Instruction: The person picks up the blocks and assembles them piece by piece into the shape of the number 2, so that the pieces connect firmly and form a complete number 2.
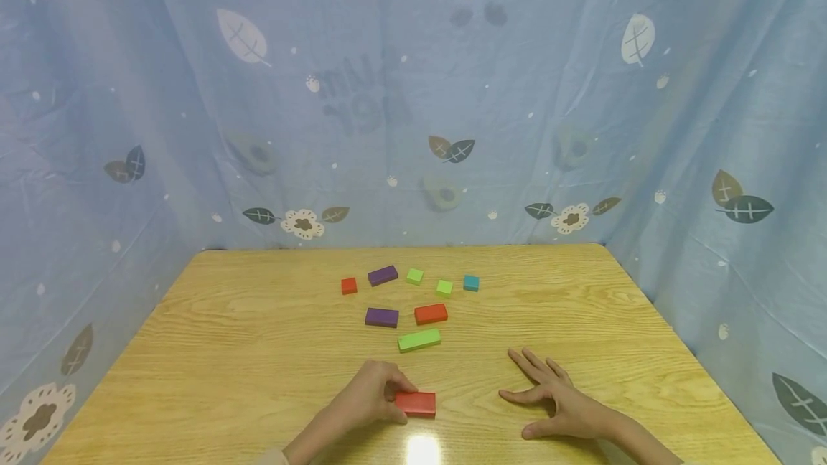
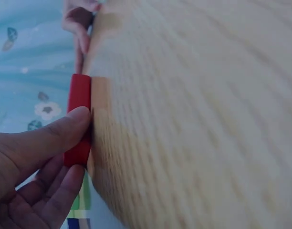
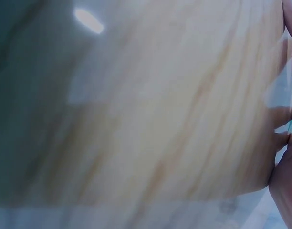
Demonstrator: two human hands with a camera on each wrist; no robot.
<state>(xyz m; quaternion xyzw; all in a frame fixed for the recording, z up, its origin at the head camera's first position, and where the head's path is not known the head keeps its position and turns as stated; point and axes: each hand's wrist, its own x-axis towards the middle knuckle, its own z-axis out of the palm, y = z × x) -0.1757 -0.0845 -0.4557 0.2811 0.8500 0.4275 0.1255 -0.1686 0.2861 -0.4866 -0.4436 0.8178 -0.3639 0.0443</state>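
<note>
Near the front of the table, my left hand (image 1: 375,395) pinches a red rectangular block (image 1: 416,404) between thumb and fingers. In the left wrist view the thumb presses one side of that red block (image 2: 80,95), and its long end sticks out past the fingertips. Over to the right, my right hand (image 1: 558,404) is spread low over the table with nothing in it. Only the edge of the right hand (image 3: 286,176) shows in the right wrist view. Beyond the hands lies a long green block (image 1: 419,340), with a second red block (image 1: 431,314) and a purple block (image 1: 382,318) behind it.
Farther back on the wooden table (image 1: 258,350) are a small red block (image 1: 349,285), another purple block (image 1: 382,275), two small lime blocks (image 1: 415,276) and a small blue block (image 1: 471,283). A blue patterned curtain (image 1: 388,92) surrounds the back and sides.
</note>
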